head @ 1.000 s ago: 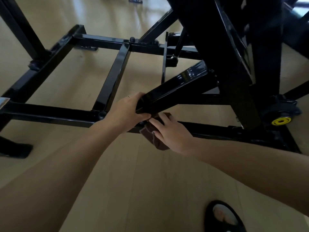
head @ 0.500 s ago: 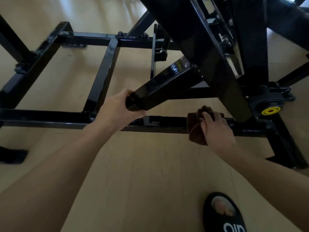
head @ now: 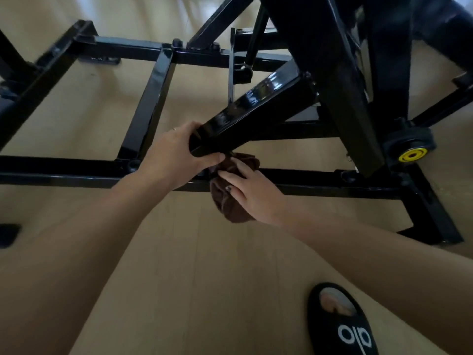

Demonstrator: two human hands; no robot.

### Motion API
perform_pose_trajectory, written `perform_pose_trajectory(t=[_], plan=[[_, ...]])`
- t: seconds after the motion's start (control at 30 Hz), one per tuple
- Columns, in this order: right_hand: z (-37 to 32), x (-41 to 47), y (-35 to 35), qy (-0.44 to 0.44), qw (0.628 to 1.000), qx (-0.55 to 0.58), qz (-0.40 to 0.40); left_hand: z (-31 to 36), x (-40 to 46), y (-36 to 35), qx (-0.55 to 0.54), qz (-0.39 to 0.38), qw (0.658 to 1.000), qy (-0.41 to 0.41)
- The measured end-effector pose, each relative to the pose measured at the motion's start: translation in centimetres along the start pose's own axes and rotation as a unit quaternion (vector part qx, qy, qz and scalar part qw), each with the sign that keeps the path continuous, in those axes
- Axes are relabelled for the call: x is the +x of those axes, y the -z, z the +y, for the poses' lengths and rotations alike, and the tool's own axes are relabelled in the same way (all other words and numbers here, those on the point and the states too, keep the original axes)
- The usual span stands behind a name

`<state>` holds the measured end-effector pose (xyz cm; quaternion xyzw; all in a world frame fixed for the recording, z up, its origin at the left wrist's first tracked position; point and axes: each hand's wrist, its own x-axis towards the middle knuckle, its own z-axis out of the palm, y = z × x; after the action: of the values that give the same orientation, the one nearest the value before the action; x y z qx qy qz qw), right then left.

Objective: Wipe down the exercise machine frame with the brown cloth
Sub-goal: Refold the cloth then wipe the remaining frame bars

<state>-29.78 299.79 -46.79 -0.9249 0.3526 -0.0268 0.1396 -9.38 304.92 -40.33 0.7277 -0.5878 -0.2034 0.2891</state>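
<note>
My left hand [head: 176, 155] grips the frame [head: 245, 119] bar's end; just beneath it, my right hand [head: 252, 193] clutches the cloth [head: 230, 211].

head view | from above, facing forward-down | close over black frame [head: 256, 111] and floor [head: 204, 265]
</note>
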Motion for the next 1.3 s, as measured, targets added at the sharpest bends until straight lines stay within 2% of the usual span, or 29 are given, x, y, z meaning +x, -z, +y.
perform_pose_trajectory(t=[0.07, 0.17, 0.3, 0.47, 0.53, 0.6, 0.77, 0.87, 1.0, 1.1, 1.23, 1.3], plan=[[1.2, -1.0, 0.6, -0.008, 1.0, 0.004, 0.001, -0.2, 0.1, 0.0, -0.005, -0.007, 1.0, -0.002], [4.2, -3.8, 1.3, -0.065, 0.998, 0.003, 0.02, -0.5, 0.2, 0.1, -0.01, -0.014, 1.0, 0.001], [9.2, -8.4, 2.4, -0.209, 0.974, 0.033, 0.077, -0.6, 0.3, 0.1, -0.008, -0.016, 1.0, -0.008], [8.4, -7.9, 1.3, -0.286, 0.945, 0.1, 0.125, -0.6, 0.2, -0.2, -0.005, -0.011, 1.0, -0.012], [6.9, -6.4, 0.9, -0.277, 0.945, 0.121, 0.127, -0.6, 0.2, -0.3, 0.003, -0.008, 1.0, -0.016], [4.9, -5.1, 0.5, -0.233, 0.961, 0.109, 0.101, -0.7, 0.3, -0.4, 0.013, -0.004, 1.0, -0.022], [-1.9, 0.1, -0.8, -0.049, 0.997, 0.048, 0.041, -0.9, 0.3, -0.6, 0.03, 0.01, 0.999, -0.027], [-3.4, 1.8, -0.6, -0.04, 0.997, 0.05, 0.038, -1.1, 0.4, -0.6, 0.037, 0.013, 0.999, -0.031], [-1.1, -0.2, 0.3, 0.001, 0.999, 0.03, 0.025, -1.2, 0.4, -0.3, 0.024, -0.002, 0.999, -0.024], [2.7, -3.6, 1.2, -0.044, 0.997, 0.038, 0.049, -1.3, 0.4, -0.1, 0.004, -0.02, 1.0, -0.018], [8.9, -8.9, 2.9, -0.194, 0.977, 0.041, 0.083, -1.0, 0.5, -0.1, 0.003, -0.024, 1.0, -0.015], [10.3, -10.1, 3.1, -0.226, 0.97, 0.035, 0.087, -0.8, 0.4, -0.1, 0.006, -0.024, 1.0, -0.01]])
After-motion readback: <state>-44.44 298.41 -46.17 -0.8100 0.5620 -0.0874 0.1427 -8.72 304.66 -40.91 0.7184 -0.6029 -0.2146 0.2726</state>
